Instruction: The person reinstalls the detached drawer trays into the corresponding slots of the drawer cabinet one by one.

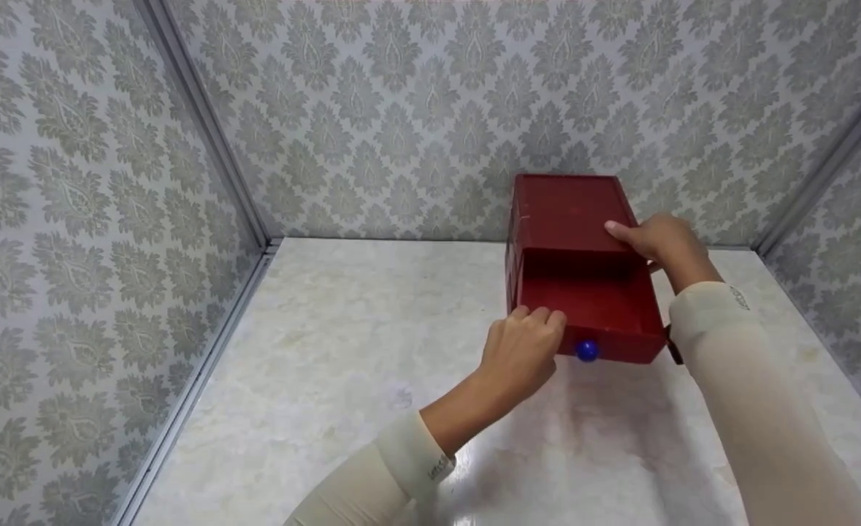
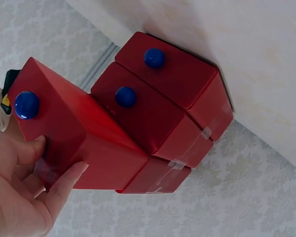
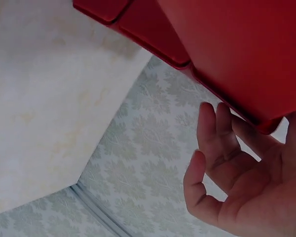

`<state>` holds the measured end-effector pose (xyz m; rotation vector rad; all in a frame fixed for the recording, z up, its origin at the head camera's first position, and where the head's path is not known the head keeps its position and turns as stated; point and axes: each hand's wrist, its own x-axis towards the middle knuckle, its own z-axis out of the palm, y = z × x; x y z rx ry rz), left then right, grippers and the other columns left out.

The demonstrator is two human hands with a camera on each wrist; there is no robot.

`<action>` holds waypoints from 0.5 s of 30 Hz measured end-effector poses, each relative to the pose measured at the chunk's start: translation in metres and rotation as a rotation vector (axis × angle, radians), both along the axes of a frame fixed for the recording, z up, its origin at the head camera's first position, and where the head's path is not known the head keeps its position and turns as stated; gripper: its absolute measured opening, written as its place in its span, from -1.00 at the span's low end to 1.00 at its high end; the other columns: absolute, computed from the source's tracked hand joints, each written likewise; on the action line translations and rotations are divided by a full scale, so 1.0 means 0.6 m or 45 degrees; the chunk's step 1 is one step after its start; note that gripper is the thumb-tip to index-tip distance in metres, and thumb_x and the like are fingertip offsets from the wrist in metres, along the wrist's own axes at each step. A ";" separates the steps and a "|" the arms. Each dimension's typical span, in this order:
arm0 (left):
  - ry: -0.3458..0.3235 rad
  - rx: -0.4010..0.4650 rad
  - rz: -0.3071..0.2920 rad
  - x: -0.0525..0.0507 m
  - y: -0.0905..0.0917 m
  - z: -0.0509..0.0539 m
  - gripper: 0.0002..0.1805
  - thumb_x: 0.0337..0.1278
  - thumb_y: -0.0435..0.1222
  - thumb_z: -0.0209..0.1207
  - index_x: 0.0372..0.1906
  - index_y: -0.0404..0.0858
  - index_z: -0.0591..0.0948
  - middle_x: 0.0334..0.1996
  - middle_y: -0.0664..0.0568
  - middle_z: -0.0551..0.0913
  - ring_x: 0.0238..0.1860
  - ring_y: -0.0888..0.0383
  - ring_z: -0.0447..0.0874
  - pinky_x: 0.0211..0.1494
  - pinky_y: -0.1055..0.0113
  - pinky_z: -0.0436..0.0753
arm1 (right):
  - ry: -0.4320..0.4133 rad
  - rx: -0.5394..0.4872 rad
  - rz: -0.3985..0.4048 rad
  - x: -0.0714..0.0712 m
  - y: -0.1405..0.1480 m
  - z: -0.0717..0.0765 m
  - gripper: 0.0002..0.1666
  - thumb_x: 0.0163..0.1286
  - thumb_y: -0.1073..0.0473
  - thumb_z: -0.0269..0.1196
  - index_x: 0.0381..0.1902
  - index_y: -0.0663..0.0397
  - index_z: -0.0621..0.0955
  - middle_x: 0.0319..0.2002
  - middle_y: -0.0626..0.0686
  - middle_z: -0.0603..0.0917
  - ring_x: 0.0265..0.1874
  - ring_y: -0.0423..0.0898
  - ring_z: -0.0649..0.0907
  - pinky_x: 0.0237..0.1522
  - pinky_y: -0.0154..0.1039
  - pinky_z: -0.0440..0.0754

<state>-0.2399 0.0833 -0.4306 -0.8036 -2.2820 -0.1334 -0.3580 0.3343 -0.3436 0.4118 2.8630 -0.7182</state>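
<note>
A small red drawer cabinet (image 1: 572, 212) stands near the back wall with its top drawer (image 1: 613, 347) pulled far out. That drawer has a round blue knob (image 1: 587, 351) on its front, and its inside shows bare red. My left hand (image 1: 523, 349) grips the drawer's front left corner, fingers bent over the rim; the left wrist view shows thumb and fingers around that corner. My right hand (image 1: 664, 245) rests on the cabinet's upper right edge, thumb along the top. Its other fingers (image 3: 204, 123) hang loosely beside the cabinet in the right wrist view.
Two lower drawers with blue knobs (image 2: 154, 58) are closed beneath the pulled-out one. Clear tape (image 2: 177, 164) runs along the cabinet's side. A pale marbled table (image 1: 342, 351) carries the cabinet, with patterned wall panels (image 1: 401, 117) and grey metal frame strips around it.
</note>
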 end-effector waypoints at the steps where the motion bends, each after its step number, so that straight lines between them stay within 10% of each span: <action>1: 0.005 0.004 0.006 -0.003 0.002 -0.001 -0.83 -0.09 -0.37 0.32 -0.45 -0.07 0.57 -0.50 0.14 0.66 -0.49 0.13 0.57 -0.64 0.32 0.52 | 0.000 -0.003 0.007 0.000 0.001 0.000 0.16 0.32 -0.64 -0.01 0.09 0.46 0.59 0.07 0.44 0.64 -0.09 0.30 0.74 -0.11 0.11 0.69; 15: 0.139 0.066 0.092 -0.046 0.037 -0.006 -0.91 0.24 -0.35 0.17 -0.27 -0.08 0.63 -0.33 0.12 0.68 -0.33 0.13 0.61 -0.57 0.30 0.64 | -0.008 0.050 -0.047 0.003 -0.003 0.003 0.11 0.29 -0.66 0.00 0.01 0.36 0.63 -0.06 0.33 0.70 -0.25 0.15 0.71 -0.35 -0.06 0.64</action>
